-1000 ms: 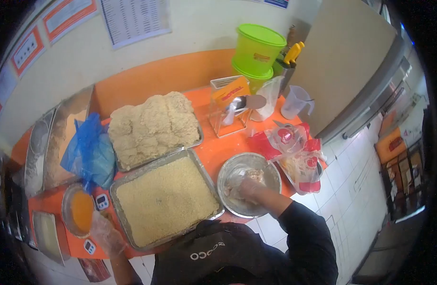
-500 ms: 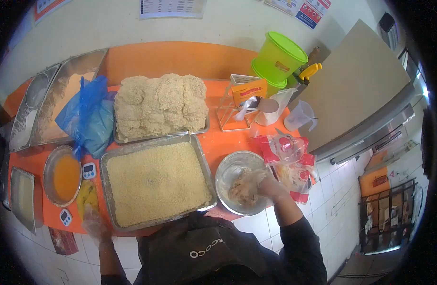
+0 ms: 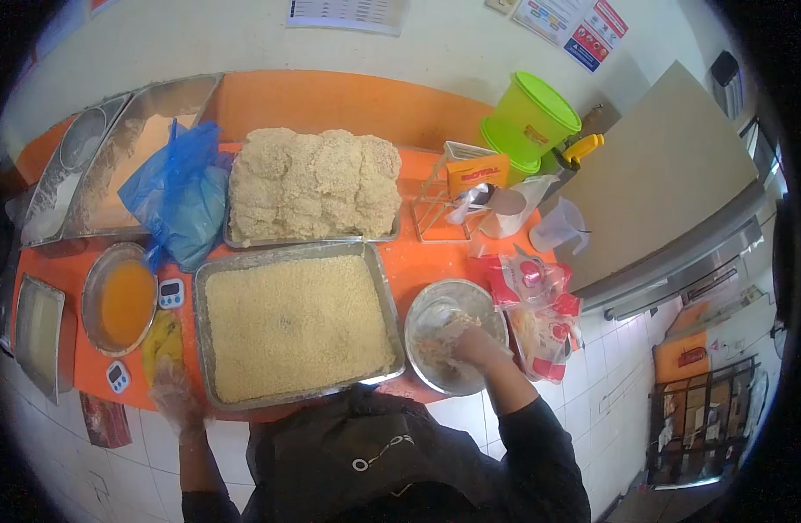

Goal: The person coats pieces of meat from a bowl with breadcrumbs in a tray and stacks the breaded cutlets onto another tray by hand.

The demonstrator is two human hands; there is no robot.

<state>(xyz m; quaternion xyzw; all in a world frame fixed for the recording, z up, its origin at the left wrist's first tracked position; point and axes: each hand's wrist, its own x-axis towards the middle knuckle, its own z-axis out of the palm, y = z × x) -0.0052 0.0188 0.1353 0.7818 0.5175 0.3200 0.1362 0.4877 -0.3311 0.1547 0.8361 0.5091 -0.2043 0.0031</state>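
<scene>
My right hand (image 3: 472, 347), in a clear glove, reaches into a round metal bowl (image 3: 420, 370) with a pale, wet mixture on its bottom. Its fingers are blurred among the mixture, so their grip is hidden. At the table's front left edge, my left hand (image 3: 175, 394), also gloved, lies at the near end of a yellow cloth (image 3: 162, 336); whether the fingers hold it is unclear. Between the hands sits a large metal tray of pale crumbs (image 3: 287, 327). A bowl of orange liquid (image 3: 127, 301) stands beyond the cloth, to its left.
Behind the crumb tray is a tray heaped with breaded pieces (image 3: 317, 183). A blue plastic bag (image 3: 187, 200) leans by the flour bins (image 3: 148, 161). Red-and-white packets (image 3: 535, 305) lie right of the metal bowl. Further back are a wire rack (image 3: 435, 209), clear jug (image 3: 559, 228) and green tubs (image 3: 533, 113).
The view has swung, shifting the table in the frame. My right hand has moved within the bowl, from its right side toward the middle since the last frame. My left hand stays near the yellow cloth.
</scene>
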